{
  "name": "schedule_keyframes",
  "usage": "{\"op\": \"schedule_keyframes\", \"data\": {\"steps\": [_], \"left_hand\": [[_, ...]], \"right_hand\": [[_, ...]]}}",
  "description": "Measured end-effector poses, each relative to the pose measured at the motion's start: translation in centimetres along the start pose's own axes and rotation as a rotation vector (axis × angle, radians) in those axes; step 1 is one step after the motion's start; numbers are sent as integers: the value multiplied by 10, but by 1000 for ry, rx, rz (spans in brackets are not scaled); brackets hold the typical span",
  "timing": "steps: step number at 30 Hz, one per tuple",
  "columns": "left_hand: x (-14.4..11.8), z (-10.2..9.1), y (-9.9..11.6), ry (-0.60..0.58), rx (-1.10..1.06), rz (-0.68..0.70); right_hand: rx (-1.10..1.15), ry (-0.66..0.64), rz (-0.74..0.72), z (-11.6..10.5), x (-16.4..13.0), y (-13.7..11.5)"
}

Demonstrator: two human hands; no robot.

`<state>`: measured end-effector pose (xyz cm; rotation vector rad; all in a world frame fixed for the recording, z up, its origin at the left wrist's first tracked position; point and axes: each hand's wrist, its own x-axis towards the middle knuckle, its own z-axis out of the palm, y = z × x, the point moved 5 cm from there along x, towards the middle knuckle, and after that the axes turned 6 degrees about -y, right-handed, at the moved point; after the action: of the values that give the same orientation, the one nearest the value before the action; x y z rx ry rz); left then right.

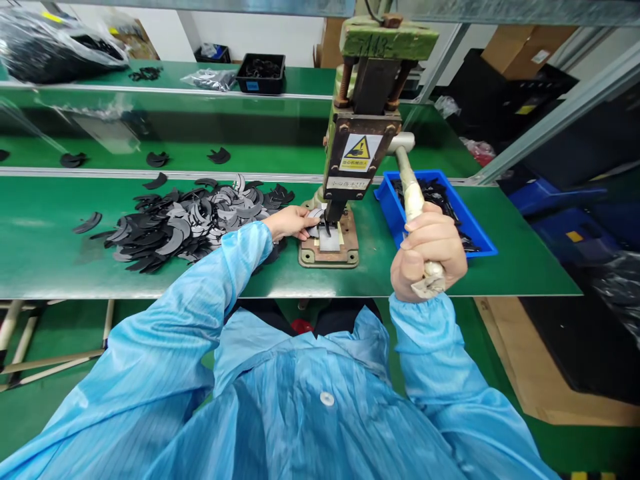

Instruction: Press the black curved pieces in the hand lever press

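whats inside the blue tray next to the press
The blue tray holds a loose heap of black crescent pieces. The right hand and press lever cover its middle, so the tray floor and count stay hidden.

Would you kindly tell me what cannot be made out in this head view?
- Piece under the press: hidden by the left hand and the ram.
- Warning label text: too small.
- Blue tray contents: partly behind the lever and right hand.
- Lever end: wrapped in fingers.

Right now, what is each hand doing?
Left hand: fingers holding a small part under the press.
Right hand: closed around the lever handle.
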<state>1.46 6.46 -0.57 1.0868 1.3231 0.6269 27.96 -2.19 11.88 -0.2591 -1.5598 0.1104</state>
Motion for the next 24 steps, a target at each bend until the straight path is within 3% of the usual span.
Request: {"op": "schedule_keyframes", "data": {"steps": [8,15,24], "left_hand": [[-1,1,0,13,-12,-50],[-2,2,-1,24,31,28],[2,-1,-4,-41,-24,-61]], "right_hand": [[8,13,-31,0,-1,3],[-20,-15,-10,0,-1,2],[-26,-15,-7,-2,0,2]]}}
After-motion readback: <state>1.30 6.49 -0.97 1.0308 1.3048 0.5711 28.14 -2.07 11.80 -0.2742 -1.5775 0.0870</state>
